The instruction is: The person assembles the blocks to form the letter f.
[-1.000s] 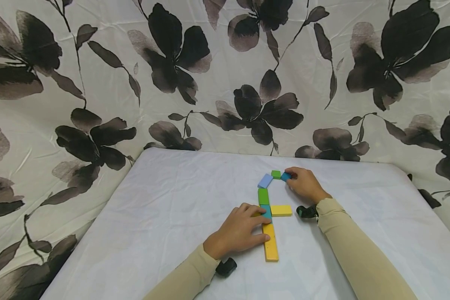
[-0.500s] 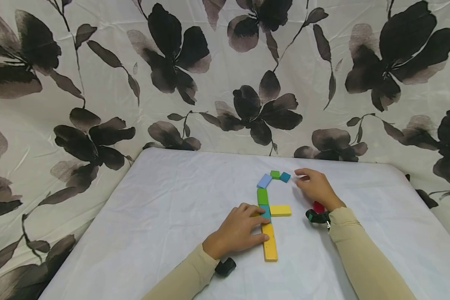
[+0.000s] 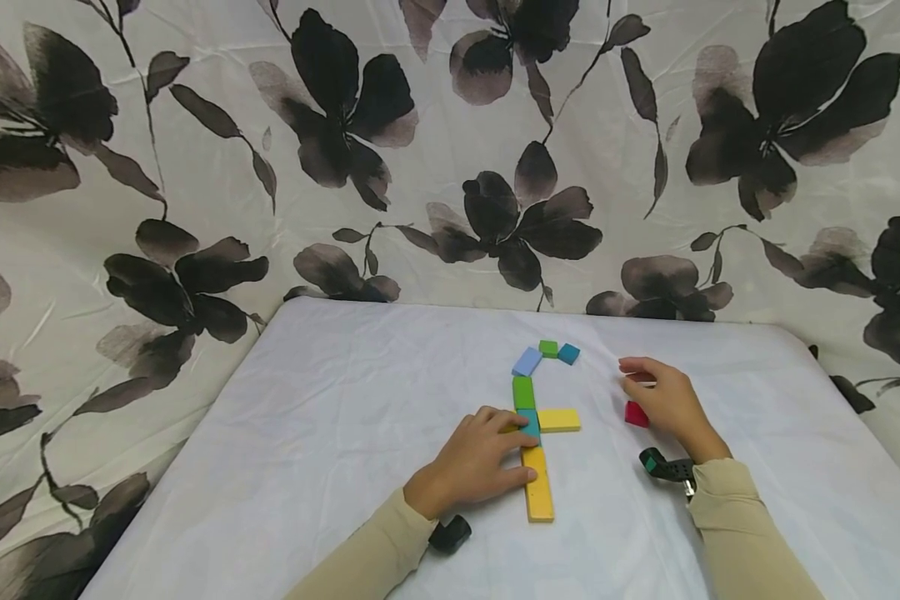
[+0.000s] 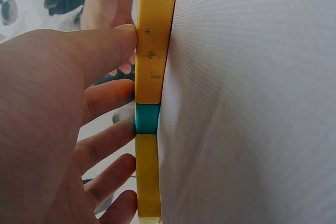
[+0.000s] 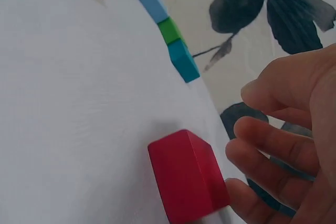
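Observation:
Flat coloured blocks lie end to end in a hooked line with a crossbar. My left hand (image 3: pixel 476 464) rests spread on it, fingertips on the teal block (image 3: pixel 529 423) and the long yellow-orange block (image 3: pixel 538 487). A yellow block (image 3: pixel 558 420) sticks out to the right; another on the left is mostly under my fingers. Upward follow a green block (image 3: pixel 523 392), a light blue block (image 3: pixel 527 362), a small green block (image 3: pixel 548 349) and a blue block (image 3: pixel 568 354). My right hand (image 3: pixel 671 404) holds nothing, fingers loosely bent beside a red block (image 5: pixel 186 177) lying apart.
A white cloth covers the table (image 3: pixel 330 417). Behind its far edge hangs a floral-patterned curtain (image 3: pixel 420 150). A black camera band (image 3: pixel 667 467) is on the right wrist, and a dark camera (image 3: pixel 450 534) sits at the left wrist.
My right hand has let go of the blue block at the hook's end and moved right and nearer, uncovering the red block. My left hand has stayed in place.

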`<state>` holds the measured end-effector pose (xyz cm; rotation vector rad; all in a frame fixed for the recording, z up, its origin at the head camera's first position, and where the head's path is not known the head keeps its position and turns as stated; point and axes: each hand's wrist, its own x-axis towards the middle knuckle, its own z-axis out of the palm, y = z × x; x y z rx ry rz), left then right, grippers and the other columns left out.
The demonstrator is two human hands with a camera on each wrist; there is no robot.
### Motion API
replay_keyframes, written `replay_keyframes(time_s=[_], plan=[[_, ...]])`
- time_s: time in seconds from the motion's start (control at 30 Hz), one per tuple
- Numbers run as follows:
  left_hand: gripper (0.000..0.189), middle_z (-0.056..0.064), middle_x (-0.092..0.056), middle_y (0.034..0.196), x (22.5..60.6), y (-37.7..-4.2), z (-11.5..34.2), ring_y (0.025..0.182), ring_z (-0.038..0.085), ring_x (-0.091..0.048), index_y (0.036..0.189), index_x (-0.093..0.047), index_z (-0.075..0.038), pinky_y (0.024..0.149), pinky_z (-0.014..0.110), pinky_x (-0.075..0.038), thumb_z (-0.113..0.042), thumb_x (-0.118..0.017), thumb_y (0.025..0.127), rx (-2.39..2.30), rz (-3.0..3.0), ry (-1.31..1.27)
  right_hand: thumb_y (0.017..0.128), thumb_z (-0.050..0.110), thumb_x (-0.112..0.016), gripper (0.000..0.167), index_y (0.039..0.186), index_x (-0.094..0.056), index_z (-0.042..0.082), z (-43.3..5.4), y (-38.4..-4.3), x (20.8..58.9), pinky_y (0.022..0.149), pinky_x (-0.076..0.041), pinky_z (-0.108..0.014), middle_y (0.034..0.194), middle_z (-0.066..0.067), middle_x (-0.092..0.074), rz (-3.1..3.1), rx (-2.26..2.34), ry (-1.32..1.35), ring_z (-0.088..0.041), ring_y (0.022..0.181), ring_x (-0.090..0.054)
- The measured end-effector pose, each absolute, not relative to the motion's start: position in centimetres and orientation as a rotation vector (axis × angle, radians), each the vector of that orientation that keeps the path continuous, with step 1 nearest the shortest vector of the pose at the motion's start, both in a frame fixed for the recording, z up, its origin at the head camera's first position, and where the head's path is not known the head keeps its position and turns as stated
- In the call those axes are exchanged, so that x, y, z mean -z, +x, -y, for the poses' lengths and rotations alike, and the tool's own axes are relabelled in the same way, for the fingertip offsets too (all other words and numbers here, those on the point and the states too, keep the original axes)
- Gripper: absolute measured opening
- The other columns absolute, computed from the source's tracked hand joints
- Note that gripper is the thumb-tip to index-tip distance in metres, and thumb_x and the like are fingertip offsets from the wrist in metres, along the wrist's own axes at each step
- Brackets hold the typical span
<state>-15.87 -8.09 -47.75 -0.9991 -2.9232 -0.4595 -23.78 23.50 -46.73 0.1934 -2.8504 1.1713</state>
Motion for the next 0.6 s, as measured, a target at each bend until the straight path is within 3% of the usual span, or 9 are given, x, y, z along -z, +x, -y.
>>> replay_keyframes(time_s=[0.27,0.6], plan=[[0.045,-0.006,-0.050,0.143,47.9,-15.8,8.0,0.126,0.017,-0.043,0.133,-0.066,-0.033,0.099,0.037,-0.040,-0.056,-0.059,0.096,0.460,2.915,-1.018,0.098,0.015,-0.063,0.037,0.132,-0.062,0.000,-24.3,-22.2,47.0,0.093,-0.051,-0.053,0.125,-0.019,-0.065,2.814,-1.121,0.236,-0.038,0.109,-0.064],[0.045,-0.007,-0.050,0.144,47.8,-15.9,8.1,0.126,0.017,-0.043,0.133,-0.066,-0.033,0.100,0.038,-0.040,-0.057,-0.059,0.096,0.449,2.923,-1.004,0.097,0.021,-0.066,0.040,0.133,-0.062,0.002,-25.1,-20.9,47.6,0.088,-0.053,-0.051,0.121,-0.018,-0.066,2.863,-1.087,0.210,-0.039,0.110,-0.063]])
